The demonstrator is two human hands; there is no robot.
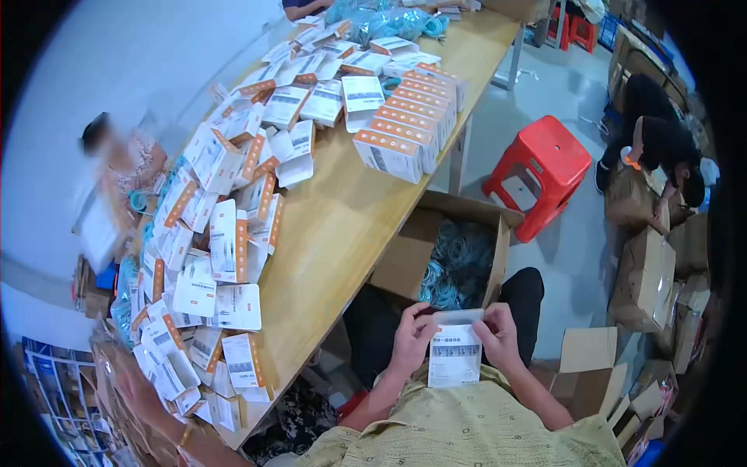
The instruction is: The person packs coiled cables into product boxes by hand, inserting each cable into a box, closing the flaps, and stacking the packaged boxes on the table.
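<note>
Red stool (555,145) on floor | crouched person (668,144) at brown cartons (644,268) | wire rack (64,383), lower left

head view | from the wearer's head | faces forward and down | lap close

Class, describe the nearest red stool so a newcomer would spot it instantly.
Find the long wooden table. Right of it, beside the open carton of coils, stands the red stool. Unlike the red pieces farther off, its whole seat top shows.

Bright, cool, diffuse light; soft floor shadows; curved fisheye distortion, edges fading black.
</note>
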